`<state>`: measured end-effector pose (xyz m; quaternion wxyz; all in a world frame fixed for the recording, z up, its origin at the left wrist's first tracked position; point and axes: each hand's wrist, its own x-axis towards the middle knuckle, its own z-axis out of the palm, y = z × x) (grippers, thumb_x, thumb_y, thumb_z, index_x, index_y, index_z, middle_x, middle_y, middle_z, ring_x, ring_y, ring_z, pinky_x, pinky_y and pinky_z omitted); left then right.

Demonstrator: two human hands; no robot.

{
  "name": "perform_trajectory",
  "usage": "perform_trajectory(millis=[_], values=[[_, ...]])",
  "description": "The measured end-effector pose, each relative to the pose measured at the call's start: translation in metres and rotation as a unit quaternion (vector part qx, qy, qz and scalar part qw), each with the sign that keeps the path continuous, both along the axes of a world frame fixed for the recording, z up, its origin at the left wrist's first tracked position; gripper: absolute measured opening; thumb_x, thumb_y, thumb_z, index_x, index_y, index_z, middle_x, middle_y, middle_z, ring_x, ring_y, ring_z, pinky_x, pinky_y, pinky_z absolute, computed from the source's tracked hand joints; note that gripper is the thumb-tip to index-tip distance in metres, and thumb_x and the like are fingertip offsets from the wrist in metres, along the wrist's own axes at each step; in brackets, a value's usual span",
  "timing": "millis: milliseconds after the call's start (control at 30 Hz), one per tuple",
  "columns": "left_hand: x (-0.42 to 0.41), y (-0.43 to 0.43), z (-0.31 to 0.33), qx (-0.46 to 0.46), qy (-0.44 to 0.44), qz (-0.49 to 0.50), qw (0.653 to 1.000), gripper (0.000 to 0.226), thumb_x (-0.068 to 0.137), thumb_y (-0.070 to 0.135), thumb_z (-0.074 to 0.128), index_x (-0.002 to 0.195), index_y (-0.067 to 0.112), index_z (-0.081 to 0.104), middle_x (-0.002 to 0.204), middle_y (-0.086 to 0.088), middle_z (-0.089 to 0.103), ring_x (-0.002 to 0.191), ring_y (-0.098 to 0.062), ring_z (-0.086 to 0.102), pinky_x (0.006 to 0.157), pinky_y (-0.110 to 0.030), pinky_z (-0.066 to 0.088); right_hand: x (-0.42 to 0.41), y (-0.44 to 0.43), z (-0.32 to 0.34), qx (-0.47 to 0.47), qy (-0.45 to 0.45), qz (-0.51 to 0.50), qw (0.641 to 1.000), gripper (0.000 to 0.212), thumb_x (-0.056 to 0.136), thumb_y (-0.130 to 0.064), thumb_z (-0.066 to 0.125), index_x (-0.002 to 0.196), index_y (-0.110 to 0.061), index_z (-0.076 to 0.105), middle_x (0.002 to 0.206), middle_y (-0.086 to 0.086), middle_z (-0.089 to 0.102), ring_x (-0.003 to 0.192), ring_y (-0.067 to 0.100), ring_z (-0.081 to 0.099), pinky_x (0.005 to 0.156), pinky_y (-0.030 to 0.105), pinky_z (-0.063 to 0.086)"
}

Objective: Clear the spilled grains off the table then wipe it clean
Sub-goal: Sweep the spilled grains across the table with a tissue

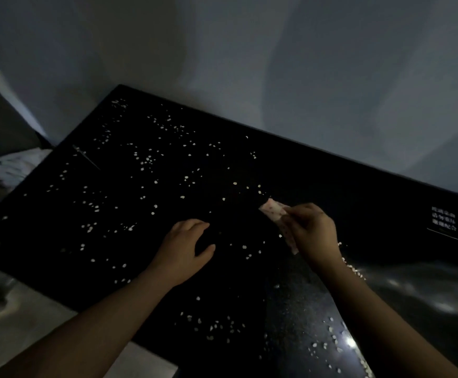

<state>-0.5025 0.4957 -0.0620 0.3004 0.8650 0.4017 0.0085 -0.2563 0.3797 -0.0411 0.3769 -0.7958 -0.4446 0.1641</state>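
With pale spilled grains strewn across the glossy black worktop, the right hand, its grip pinching a small pink patterned cloth, had best sweep them into the open, empty left hand.

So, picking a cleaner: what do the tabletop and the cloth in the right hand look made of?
Tabletop: hard, glossy black, perhaps glass or polished stone; it mirrors a light. Cloth: soft, pale, speckled fabric or paper, crumpled in the right hand.
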Motion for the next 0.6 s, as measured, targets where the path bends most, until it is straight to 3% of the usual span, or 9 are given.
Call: perform_trajectory(millis=[167, 200, 333, 533, 600], values=[[-0.017, 0.012, 0.001, -0.013, 0.024, -0.004, 1.000, 0.085, 0.074, 0.071, 0.030, 0.142, 0.020, 0.040, 0.144, 0.007, 0.038, 0.132, -0.011, 0.030, 0.110, -0.024, 0.025, -0.006, 0.001, 0.006, 0.002, 0.019, -0.016, 1.000, 0.017, 0.089, -0.017, 0.067, 0.103, -0.011, 0.073, 0.088, -0.015, 0.055, 0.068, 0.011, 0.062, 0.061, 0.032, 0.054], [-0.019, 0.017, 0.000, -0.006, 0.036, -0.012, 0.999, 0.092, 0.070, 0.074, 0.024, 0.143, 0.020, 0.039, 0.146, 0.006, 0.036, 0.135, -0.012, 0.027, 0.113, -0.027, 0.021, -0.007, 0.004, 0.006, 0.001, 0.018, -0.020, 1.000, 0.018, 0.088, -0.017, 0.067, 0.103, -0.011, 0.074, 0.089, -0.015, 0.056, 0.069, 0.010, 0.062, 0.063, 0.032, 0.055], [-0.025, 0.045, -0.012, 0.020, 0.065, -0.069, 0.995, 0.100, 0.066, 0.079, 0.017, 0.147, 0.022, 0.031, 0.155, 0.006, 0.023, 0.144, -0.014, 0.009, 0.120, -0.038, 0.000, -0.012, 0.027, -0.003, -0.007, 0.005, -0.052, 0.999, 0.018, 0.087, -0.016, 0.068, 0.104, -0.012, 0.074, 0.089, -0.011, 0.058, 0.080, 0.000, 0.058, 0.069, 0.004, 0.041], [-0.020, 0.093, -0.028, 0.045, 0.055, -0.141, 0.987, 0.102, 0.064, 0.082, 0.018, 0.148, 0.023, 0.028, 0.156, 0.006, 0.016, 0.144, -0.013, 0.004, 0.116, -0.032, -0.005, -0.019, 0.076, -0.016, -0.021, -0.005, -0.106, 0.994, 0.018, 0.088, -0.017, 0.068, 0.104, -0.010, 0.074, 0.090, -0.006, 0.059, 0.080, 0.008, 0.062, 0.073, 0.016, 0.050], [-0.015, 0.107, -0.033, 0.054, 0.036, -0.150, 0.987, 0.101, 0.065, 0.081, 0.019, 0.146, 0.022, 0.031, 0.155, 0.005, 0.019, 0.143, -0.014, 0.007, 0.116, -0.031, -0.004, -0.018, 0.094, -0.021, -0.020, -0.026, -0.126, 0.991, 0.019, 0.088, -0.016, 0.068, 0.104, -0.009, 0.073, 0.091, -0.004, 0.059, 0.082, 0.011, 0.061, 0.074, 0.006, 0.044]])
